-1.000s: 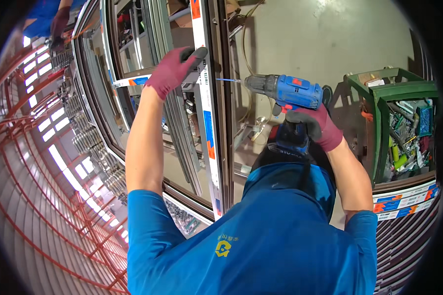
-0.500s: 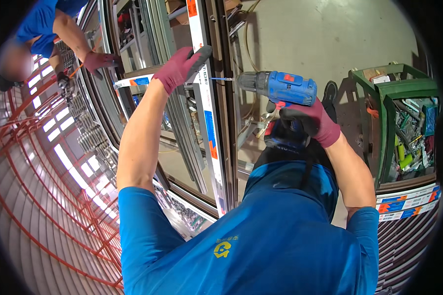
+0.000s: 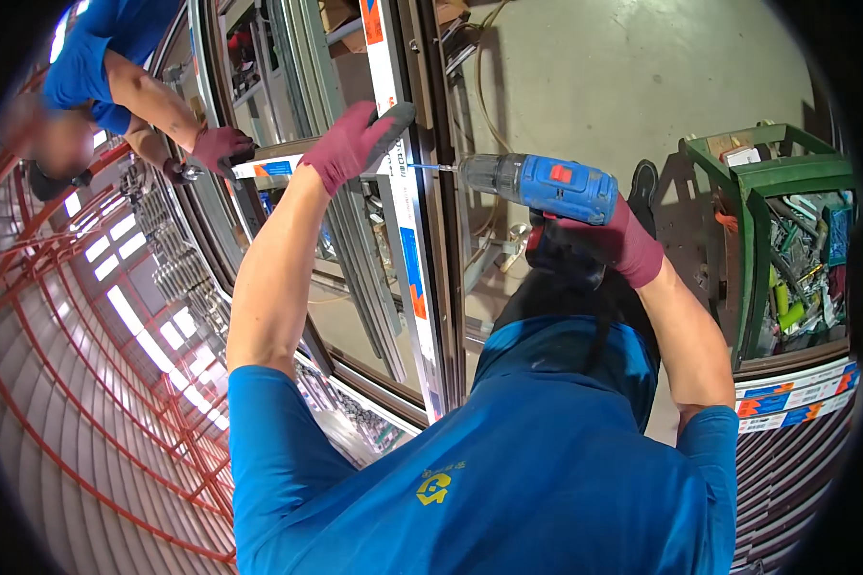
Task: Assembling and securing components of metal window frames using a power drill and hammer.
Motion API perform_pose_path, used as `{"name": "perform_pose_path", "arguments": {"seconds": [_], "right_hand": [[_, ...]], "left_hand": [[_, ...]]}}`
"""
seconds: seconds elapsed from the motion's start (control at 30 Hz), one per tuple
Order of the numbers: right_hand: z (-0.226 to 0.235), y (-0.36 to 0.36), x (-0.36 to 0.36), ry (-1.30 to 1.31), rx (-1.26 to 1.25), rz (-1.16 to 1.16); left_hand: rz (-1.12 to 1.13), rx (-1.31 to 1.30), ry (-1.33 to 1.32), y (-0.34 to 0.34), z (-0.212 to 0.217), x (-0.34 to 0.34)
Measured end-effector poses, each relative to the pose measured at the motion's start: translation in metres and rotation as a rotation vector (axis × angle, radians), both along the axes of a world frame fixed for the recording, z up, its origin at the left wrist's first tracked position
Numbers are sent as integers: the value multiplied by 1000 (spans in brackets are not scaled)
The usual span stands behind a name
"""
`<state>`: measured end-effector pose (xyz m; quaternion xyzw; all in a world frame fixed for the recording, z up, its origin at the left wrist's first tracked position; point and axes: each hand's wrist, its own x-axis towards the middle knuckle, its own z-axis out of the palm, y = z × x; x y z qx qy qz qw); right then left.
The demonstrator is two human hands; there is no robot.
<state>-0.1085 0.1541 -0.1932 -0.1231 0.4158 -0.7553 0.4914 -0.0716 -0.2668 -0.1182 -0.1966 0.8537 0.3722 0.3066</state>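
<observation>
My right hand, in a maroon and dark glove, grips a blue cordless drill by its handle. The drill lies level, its long thin bit pointing left and reaching the side of a dark metal frame. White protective film with blue and orange print covers the frame's upper face. Across that face lies my left hand, gloved alike, its fingers over the frame bar close to the bit. Where the bit's tip meets the frame is too small to make out.
At the upper left a co-worker's gloved hand touches the far part of the frame. A green bin of scrap and small parts stands on the right, with film-wrapped profiles below it. A hose lies on the floor.
The drill has dropped slightly at its rear, its bit now tilted a little. The co-worker's hand and head have moved right and down. My left hand has shifted slightly downward.
</observation>
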Motion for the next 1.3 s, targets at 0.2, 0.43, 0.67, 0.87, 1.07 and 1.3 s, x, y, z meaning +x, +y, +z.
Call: {"name": "perform_pose_path", "arguments": {"seconds": [0.2,0.43,0.67,0.87,1.07,1.3], "right_hand": [[9,-4,-15,133,27,28],[9,-13,-21,171,-24,48],[3,-16,-17,80,-31,89],[16,-28,-26,132,-72,103],[11,-37,-40,485,-83,98],[10,-49,-33,430,-97,87]], "left_hand": [[7,-92,-36,10,7,-2],[71,1,24,17,9,-5],[-126,-61,167,-5,-9,9],[-138,-118,114,-3,-4,11],[-157,-247,43,24,18,-3],[-173,-223,68,45,40,-18]]}}
